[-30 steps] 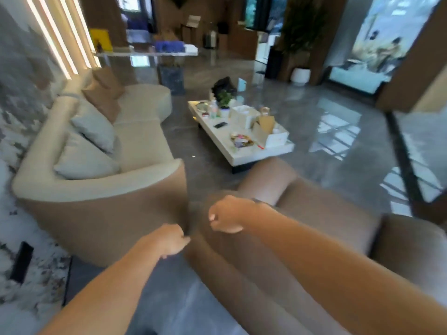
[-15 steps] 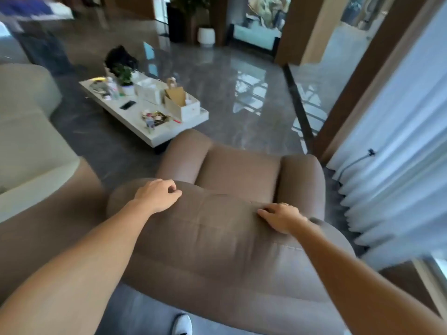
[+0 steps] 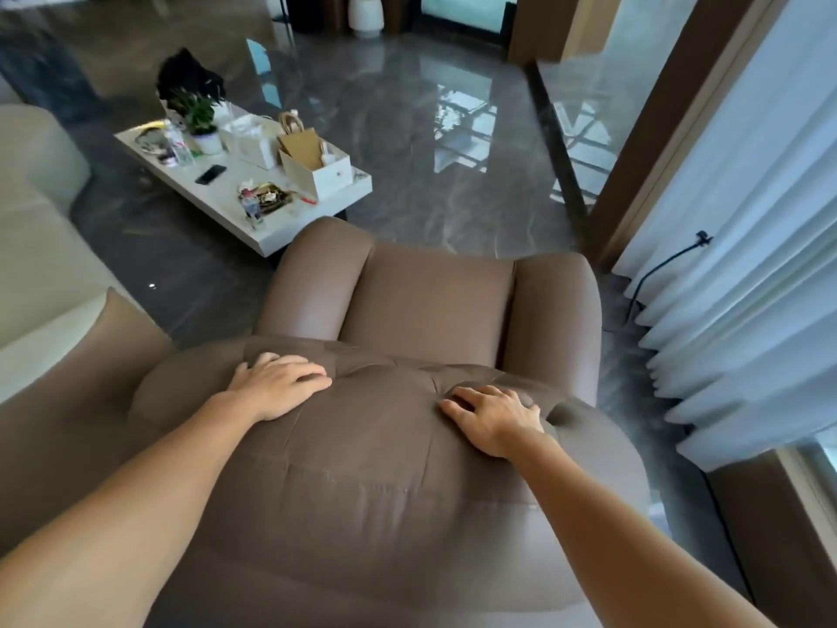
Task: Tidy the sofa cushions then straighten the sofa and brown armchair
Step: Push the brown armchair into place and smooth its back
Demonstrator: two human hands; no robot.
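The brown armchair (image 3: 425, 305) fills the middle of the head view, seen from behind its padded backrest. My left hand (image 3: 278, 386) lies on the left part of the backrest top, fingers curled over the padding. My right hand (image 3: 493, 417) rests on the right part of the backrest top, fingers spread and pressed into the fabric. The cream sofa (image 3: 36, 260) shows only at the left edge, its brown outer side next to the armchair. Its cushions are out of view.
A white coffee table (image 3: 235, 197) with a potted plant, boxes, bottles and a phone stands just beyond the armchair's left arm. White curtains (image 3: 743, 247) hang close on the right, with a black cable by them. Glossy grey floor lies ahead.
My view swung right from the sofa to behind the armchair. Both hands went from loose fists in the air onto the backrest top, then shifted slightly along it.
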